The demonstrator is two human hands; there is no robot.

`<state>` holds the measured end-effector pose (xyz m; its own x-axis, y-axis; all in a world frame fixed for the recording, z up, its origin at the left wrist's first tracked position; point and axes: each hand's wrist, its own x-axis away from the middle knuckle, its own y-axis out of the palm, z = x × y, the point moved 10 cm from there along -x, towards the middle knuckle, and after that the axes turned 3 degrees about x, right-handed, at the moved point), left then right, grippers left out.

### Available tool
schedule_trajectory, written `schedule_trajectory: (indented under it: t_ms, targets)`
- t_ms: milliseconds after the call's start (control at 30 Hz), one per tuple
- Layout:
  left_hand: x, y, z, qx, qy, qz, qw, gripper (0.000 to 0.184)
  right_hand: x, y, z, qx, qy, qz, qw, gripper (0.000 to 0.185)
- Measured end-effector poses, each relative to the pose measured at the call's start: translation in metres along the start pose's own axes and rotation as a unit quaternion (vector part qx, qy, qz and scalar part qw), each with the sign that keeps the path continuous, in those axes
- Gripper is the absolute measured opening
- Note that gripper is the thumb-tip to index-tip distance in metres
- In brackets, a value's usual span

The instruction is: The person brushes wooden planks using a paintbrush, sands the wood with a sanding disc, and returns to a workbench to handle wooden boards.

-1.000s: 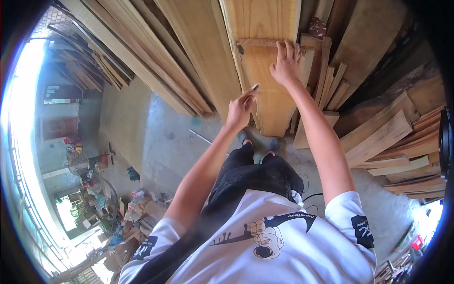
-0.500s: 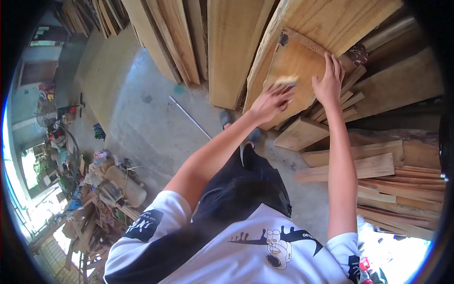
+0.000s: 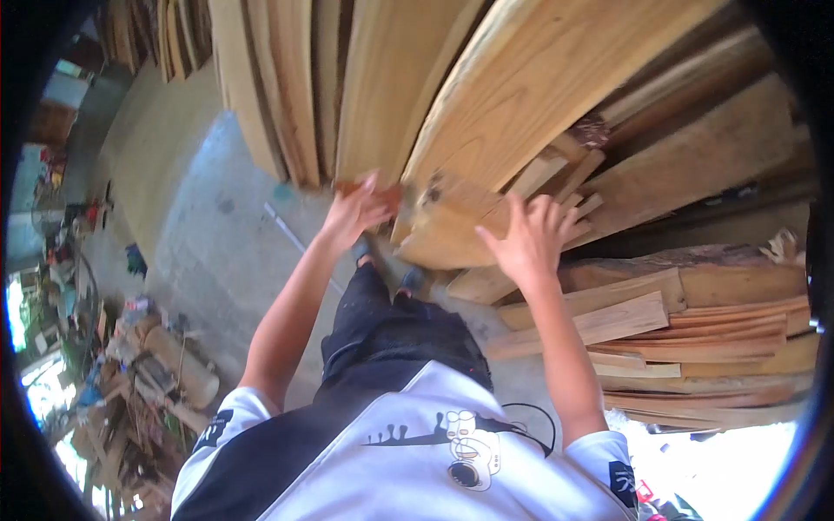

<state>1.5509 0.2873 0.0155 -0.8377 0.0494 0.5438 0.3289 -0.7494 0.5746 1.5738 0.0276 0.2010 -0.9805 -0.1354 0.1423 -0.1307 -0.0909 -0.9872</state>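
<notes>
My left hand (image 3: 354,215) is at the lower end of a leaning plank, its fingers curled at a reddish-brown flat piece (image 3: 393,198). That piece shows on both sides of the hand; blur hides its exact kind. To the right, my right hand (image 3: 532,236) has its fingers spread at the right edge of a short wooden board (image 3: 456,230). This board has a dark knot near its upper left corner and a rough lower edge. It rests against a long, wide plank (image 3: 556,78).
Tall planks (image 3: 382,95) lean ahead of me. Stacked boards (image 3: 721,339) lie at the right, with short offcuts (image 3: 565,178) beside the board. A thin rod (image 3: 287,227) lies on the concrete floor (image 3: 217,208). Clutter (image 3: 148,365) fills the lower left.
My left hand has moved left, away from the short board's face, where it held a small pale object. My right hand's fingers have spread. The view has shifted, and the short board sits lower in it.
</notes>
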Motion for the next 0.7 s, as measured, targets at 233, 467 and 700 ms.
schedule_trajectory:
  t_ms: [233,467,700]
  targets:
    - [0.045,-0.020,-0.007,-0.007,0.046,0.030,0.998,0.043,-0.019,0.030,-0.005,-0.078,-0.142,-0.071,0.984,0.063]
    - [0.051,0.020,0.037,-0.017,0.039,-0.139,0.989,0.033,0.041,0.031,-0.013,-0.185,-0.157,0.018,0.970,0.060]
    - [0.067,-0.045,-0.049,-0.021,-0.075,-0.135,0.988,0.043,0.089,0.047,-0.031,-0.184,-0.136,-0.076,0.971,0.055]
